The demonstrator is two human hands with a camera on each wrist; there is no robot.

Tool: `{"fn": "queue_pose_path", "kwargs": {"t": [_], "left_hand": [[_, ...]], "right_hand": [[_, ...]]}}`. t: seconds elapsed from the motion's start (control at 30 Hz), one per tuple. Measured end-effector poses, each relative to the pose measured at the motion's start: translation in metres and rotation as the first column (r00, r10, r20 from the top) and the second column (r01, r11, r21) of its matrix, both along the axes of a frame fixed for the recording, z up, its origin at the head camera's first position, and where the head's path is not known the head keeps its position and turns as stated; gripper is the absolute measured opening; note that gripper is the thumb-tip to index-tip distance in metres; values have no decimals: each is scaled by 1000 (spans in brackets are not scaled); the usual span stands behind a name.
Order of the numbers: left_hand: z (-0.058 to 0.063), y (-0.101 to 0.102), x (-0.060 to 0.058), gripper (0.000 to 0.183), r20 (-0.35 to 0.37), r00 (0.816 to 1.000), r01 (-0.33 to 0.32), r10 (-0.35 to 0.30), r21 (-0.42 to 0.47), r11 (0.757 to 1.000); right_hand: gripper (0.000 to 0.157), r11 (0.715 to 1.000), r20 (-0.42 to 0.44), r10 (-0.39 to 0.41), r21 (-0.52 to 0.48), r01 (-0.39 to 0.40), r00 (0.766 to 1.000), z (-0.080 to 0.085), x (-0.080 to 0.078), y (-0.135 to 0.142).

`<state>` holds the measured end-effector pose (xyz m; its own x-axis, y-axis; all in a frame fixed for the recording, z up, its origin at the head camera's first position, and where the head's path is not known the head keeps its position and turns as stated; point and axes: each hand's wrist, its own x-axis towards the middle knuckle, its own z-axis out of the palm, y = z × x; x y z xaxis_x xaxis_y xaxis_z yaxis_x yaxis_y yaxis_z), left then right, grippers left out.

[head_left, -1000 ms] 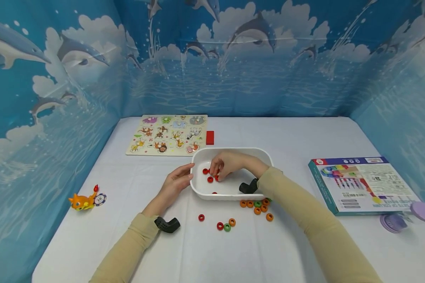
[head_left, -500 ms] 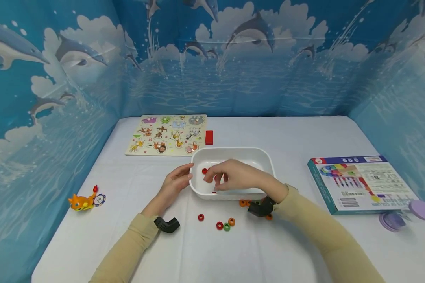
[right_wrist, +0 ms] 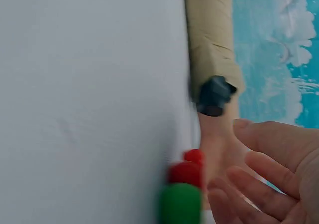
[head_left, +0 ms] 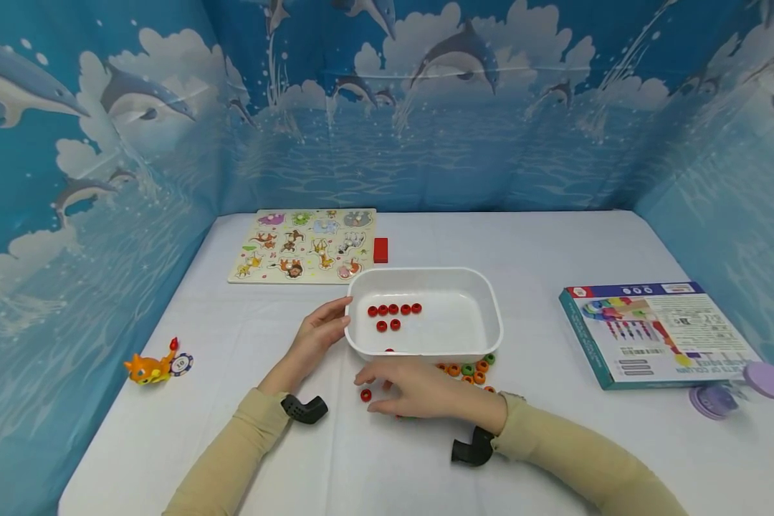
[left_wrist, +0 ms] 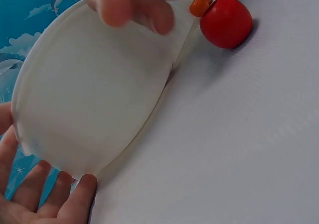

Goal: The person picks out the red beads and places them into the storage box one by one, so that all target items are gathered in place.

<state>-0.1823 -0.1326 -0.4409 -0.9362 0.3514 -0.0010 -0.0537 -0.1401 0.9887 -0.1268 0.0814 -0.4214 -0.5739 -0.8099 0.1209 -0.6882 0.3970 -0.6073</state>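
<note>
A white plastic tub (head_left: 461, 315) has several red beads (head_left: 405, 309) lying in it toward the left, some in a row. My left hand (head_left: 312, 342) rests against the tub's left end, fingers fairly straight along its wall, as the left wrist view also shows. My right hand (head_left: 416, 390) is over the table in front of the tub, thumb and fingers parted, holding nothing. A loose red bead (head_left: 365, 395) is close to its fingertips. Beneath it, other beads are mostly hidden; the right wrist view shows a green bead (right_wrist: 180, 204) and red ones beside the hand.
Orange and green beads (head_left: 480, 365) cluster at the tub's front right. Behind stand an animal puzzle board (head_left: 309, 247) and a red block (head_left: 380, 250). A flat box (head_left: 658, 337) and a purple-lidded jar (head_left: 716, 403) lie right, an orange toy (head_left: 150, 368) left.
My right hand has left the inside of the tub and come over its front rim to the loose beads on the table. The left hand has stayed at the tub's end.
</note>
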Motion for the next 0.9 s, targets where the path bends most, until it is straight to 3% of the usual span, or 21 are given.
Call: {"fn": "queue_pose_path", "kwargs": {"t": [0.2,0.5,0.7,0.8,0.9], "left_hand": [[1,0,0,46,14,1000,-8,8,0,1000],[1,1,-1,46,27,999,-19,19,8,1000],[2,1,0,46,34,999,-21,21,0,1000],[1,1,0,46,33,999,-19,19,-4,1000],[-5,0,-4,45,33,999,-13,13,6,1000]], "right_hand": [[35,1000,-52,-26,-14,25,998,-23,-1,-5],[18,994,-122,-99,-52,93,988,-34,-1,-9],[16,998,-101,-54,-24,52,993,-17,2,-5],[17,999,-17,29,-26,-30,999,0,0,2],[21,994,98,100,-52,-95,990,19,-5,11]]}}
